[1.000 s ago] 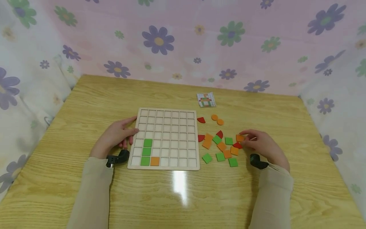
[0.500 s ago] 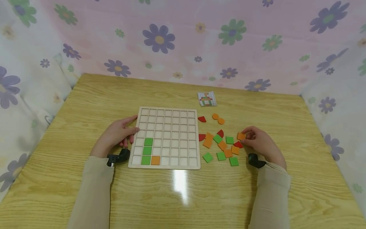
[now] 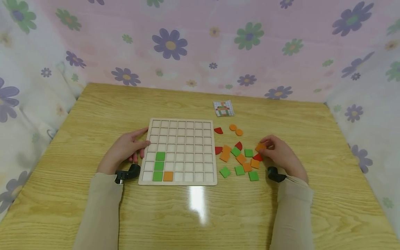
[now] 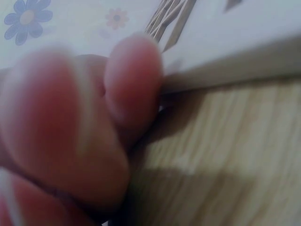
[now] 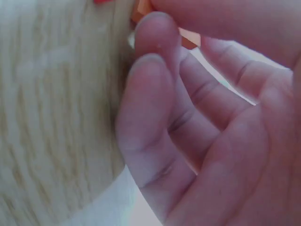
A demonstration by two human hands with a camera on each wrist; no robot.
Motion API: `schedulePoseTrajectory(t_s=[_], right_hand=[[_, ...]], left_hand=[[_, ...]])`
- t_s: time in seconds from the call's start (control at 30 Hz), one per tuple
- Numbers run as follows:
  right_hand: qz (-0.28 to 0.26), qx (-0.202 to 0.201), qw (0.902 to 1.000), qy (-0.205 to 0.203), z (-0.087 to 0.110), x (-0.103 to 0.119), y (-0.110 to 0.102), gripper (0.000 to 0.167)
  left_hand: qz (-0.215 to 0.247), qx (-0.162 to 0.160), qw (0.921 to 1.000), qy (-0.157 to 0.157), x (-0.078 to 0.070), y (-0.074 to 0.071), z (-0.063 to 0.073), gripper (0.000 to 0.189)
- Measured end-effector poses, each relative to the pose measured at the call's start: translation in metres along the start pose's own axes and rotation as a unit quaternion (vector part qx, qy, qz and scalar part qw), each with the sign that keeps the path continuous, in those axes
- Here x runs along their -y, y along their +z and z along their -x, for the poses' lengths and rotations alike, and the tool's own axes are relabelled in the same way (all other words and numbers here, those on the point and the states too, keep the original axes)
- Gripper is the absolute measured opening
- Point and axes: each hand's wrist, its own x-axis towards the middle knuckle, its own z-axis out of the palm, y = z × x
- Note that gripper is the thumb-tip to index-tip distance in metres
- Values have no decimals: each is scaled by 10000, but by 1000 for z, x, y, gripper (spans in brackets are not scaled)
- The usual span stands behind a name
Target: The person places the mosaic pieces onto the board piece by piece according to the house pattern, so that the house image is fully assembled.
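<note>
A pale wooden grid board (image 3: 176,184) lies flat on the table. Three green square tiles (image 3: 159,166) stand in a column in its second file, and an orange square tile (image 3: 168,176) fills the bottom cell beside the lowest. My left hand (image 3: 126,149) holds the board's left edge, thumb on the rim; its fingertips (image 4: 134,77) are against the side in the left wrist view. To the right of the loose tiles, my right hand (image 3: 278,152) pinches another orange square tile (image 3: 260,147) between thumb and fingers. That tile, mostly hidden by fingers in the right wrist view, overlaps a red quarter-round piece (image 3: 257,157).
Loose green squares (image 3: 239,170), orange squares (image 3: 247,167) and red quarter-rounds (image 3: 239,145) are scattered right of the board. Two orange discs (image 3: 235,130) lie farther back, below a small printed pattern card (image 3: 223,108). Flowered cloth (image 3: 200,45) hangs around the wooden table (image 3: 156,215).
My right hand has closed its fingers around the orange square and shifted slightly left, and the tile has turned askew. The left hand stays at the board's edge.
</note>
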Motion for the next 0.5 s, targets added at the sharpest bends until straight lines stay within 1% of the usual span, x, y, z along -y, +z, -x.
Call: schedulePoseTrajectory(t_s=[0.1, 0.2, 0.3, 0.5], right_hand=[[51, -39, 10000, -53, -1, 3, 0, 36], [91, -75, 9999, -51, -3, 5, 1, 34], [52, -121, 9999, 37, -3, 9, 2, 35], [-22, -209, 9998, 58, -5, 24, 8, 38]], left_hand=[[-5, -12, 10000, 23, 1, 0, 0, 66], [28, -16, 10000, 31, 2, -1, 1, 65], [42, -16, 10000, -9, 1, 0, 2, 65], [55, 14, 10000, -2, -2, 0, 2, 65]])
